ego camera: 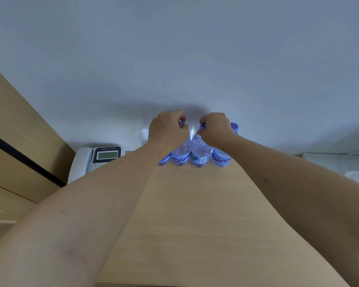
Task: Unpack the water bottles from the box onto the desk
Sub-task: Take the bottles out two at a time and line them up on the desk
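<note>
A: What's nearest the camera?

B: Two bare forearms reaching out over the pale wooden desk (195,214). Farther along, at the left edge, sits a white desk phone (95,160) with a grey screen; the small writing above the screen is too blurred to read.

A: And the bottles?

B: A row of clear water bottles (200,152) stands upright at the far edge of the desk, against the white wall (174,48), touching side by side. Their blue labels carry red lettering that reads partly as "Gan…"; one label shows a barcode instead.

A: The hands?

B: The left hand (167,129) has its fingers curled down over the top of a bottle on the left of the row. The right hand (215,128) is curled the same way round the top of a bottle to the right, beside one blue cap (234,126) left uncovered.
</note>
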### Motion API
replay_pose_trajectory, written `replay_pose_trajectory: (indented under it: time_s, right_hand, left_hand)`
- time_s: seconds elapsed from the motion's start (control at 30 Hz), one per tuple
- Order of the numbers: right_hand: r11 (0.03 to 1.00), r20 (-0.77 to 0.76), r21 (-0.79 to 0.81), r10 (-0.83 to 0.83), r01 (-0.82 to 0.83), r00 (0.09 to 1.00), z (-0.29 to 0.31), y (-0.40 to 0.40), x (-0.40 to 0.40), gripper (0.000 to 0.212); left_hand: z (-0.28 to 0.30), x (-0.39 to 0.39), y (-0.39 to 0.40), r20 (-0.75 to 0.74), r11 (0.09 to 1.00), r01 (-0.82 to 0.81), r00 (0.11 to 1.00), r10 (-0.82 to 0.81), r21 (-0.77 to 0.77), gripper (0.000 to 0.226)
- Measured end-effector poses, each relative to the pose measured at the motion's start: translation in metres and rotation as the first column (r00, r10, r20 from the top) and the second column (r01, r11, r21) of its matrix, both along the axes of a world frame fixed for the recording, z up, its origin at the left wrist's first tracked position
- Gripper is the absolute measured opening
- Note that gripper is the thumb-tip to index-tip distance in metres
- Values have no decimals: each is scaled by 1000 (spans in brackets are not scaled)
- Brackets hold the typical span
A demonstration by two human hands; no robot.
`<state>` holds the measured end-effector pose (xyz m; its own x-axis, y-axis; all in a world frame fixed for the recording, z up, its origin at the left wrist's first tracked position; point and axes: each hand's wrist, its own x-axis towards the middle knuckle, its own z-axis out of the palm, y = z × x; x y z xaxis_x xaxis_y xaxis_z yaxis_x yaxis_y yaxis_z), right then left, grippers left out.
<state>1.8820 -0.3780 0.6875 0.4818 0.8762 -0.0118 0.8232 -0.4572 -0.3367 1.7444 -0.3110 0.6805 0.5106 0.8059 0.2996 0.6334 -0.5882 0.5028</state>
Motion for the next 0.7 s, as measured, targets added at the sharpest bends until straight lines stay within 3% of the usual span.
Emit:
replay_pose_trajectory:
  time_s: [0.1, 0.2, 0.3, 0.43, 0.57, 0.7]
  right_hand:
    - [998, -12, 55, 33, -32, 999, -3, -1, 5, 29]
    - [999, 8, 48, 12, -13, 1000, -1, 1, 8, 19]
    - [999, -21, 6, -41, 41, 999, 1, 3, 7, 31]
    - [999, -17, 28, -15, 16, 1000, -2, 7, 6, 17]
    - [994, -13, 107, 32, -30, 999, -8, 3, 9, 26]
    - [996, -23, 67, -62, 63, 998, -5, 3, 7, 34]
  left_hand:
    - [-4, 1, -1, -20, 1000, 21, 1000, -21, 2, 12]
    - [-5, 3, 0, -31, 1000, 24, 999, -24, -1, 13]
    - [-7, 3, 2, -42, 999, 32, 999, -33, -21, 14]
    - [-9, 3, 5, -52, 998, 57, 997, -59, -30, 16]
    - [-10, 3, 5, -55, 998, 47, 997, -49, -33, 18]
    - [-10, 3, 4, -64, 998, 49, 997, -51, -32, 18]
